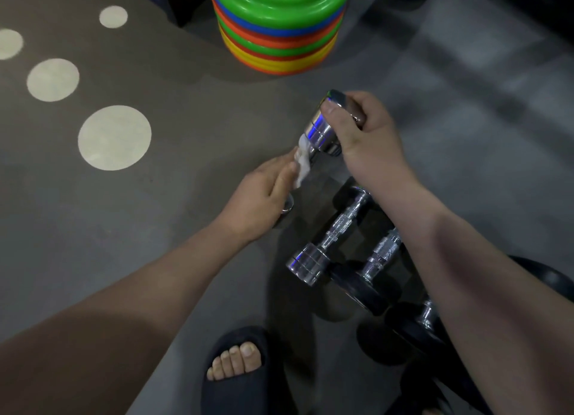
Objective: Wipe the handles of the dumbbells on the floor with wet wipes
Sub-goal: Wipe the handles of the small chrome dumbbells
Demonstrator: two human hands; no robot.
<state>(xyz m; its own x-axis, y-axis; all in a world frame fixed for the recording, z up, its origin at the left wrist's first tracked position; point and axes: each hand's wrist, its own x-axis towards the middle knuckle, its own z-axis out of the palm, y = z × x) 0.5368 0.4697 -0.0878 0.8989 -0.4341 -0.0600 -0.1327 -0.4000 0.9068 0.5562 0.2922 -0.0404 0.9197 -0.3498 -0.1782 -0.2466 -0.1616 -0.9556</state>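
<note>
Dumbbell of shiny chrome with round heads (321,132) is held tilted above the grey floor (124,213), with its upper head to the right. Whether its lower head touches the floor I cannot tell.

Low at the left, a foot in a dark open-toe slipper (236,362) stands near, with the toes bare. The left hand (264,197) has its grip at the handle and pinches a crumpled white wet wipe (302,163) against the metal. The wipe is small and bunched. I think it may slide off, or touch only one side of the handle and leave the rest dirty.

The right hand (360,132) has its grip closed over the upper head, with the thumb across the polished side. This surface looks smooth, and wetness from the wipe could make it slippery. If the hold fails, the weight may drop on the toes or on the fingers of the left hand.

Further right, more chrome-handled dumbbells (341,225) lie close side by side on the floor. A falling or carelessly returned dumbbell could strike them and make them roll.
</note>
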